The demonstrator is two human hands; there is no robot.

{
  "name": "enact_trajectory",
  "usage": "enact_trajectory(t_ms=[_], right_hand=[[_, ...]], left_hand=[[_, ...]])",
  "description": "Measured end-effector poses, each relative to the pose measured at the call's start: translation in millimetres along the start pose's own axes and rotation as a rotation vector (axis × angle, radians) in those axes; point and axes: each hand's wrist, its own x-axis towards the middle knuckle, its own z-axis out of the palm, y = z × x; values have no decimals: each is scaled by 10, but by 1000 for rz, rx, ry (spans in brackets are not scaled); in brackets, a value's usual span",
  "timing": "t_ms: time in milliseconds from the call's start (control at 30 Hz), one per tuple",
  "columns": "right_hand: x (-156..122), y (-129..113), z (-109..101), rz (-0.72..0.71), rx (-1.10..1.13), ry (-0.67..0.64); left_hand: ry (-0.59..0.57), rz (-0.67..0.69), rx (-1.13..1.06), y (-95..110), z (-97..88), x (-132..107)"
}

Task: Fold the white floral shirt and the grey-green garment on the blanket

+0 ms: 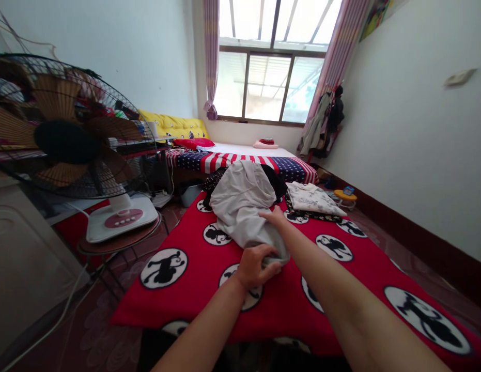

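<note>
Holds light-grey garment (pixel 242 194) by near end with left hand (pixel 255 266). Touches farther along with right hand (pixel 277 217), cannot tell if gripping. Stretches lengthwise far-left.

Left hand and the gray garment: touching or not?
Touching. The head view shows the left hand at the near end of the gray garment, fingers curled against the cloth, no gap between.

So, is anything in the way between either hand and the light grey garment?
Nothing visible: the left hand is at the near end of the light grey garment, the right hand at its right side. Black clothing shows around its far end; the folded floral garment lies off to the right.
</note>
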Motion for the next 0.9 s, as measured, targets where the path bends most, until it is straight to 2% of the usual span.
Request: enact_trajectory(t_ms=[67,167,233,267,333,367,467,567,633,667,733,800,900], right_hand=[[-106,-154,81,-37,-70,-57],[-400,-377,101,-182,-149,-112],[-701,-446,65,-388,-243,-211],[-877,-442,40,-540,-332,-305],[-1245,-360,-11,-788,-493,-483],[-1419,-295,-33,-844,-526,-509],[-1816,-101,-71,-833,-491,-401],[-1976,-19,-75,-779,-383,-317],[-1985,-17,-68,-761,-320,-308],[-1975,-21,-65,-755,-295,-299],[-1943,-19,-64,-736,-267,-223],[-1906,4,-79,-657,-281,-49],[-1851,79,-119,-386,-349,200]], left_hand=[[212,-6,-82,-37,-31,13],[598,-127,-63,-150,-113,25],[806,-215,-47,-255,-199,14],[884,-252,-53,-309,-249,1],[986,-314,-77,-405,-348,-32],[1006,-340,-79,-442,-388,-47],[957,-362,31,-492,-448,-59],[728,-347,205,-486,-432,-29],[562,-378,233,-505,-437,-17],[543,-421,208,-533,-461,-21],[658,-558,127,-628,-558,-52],[867,-706,61,-757,-701,-109],[1092,-807,63,-925,-885,-199]])
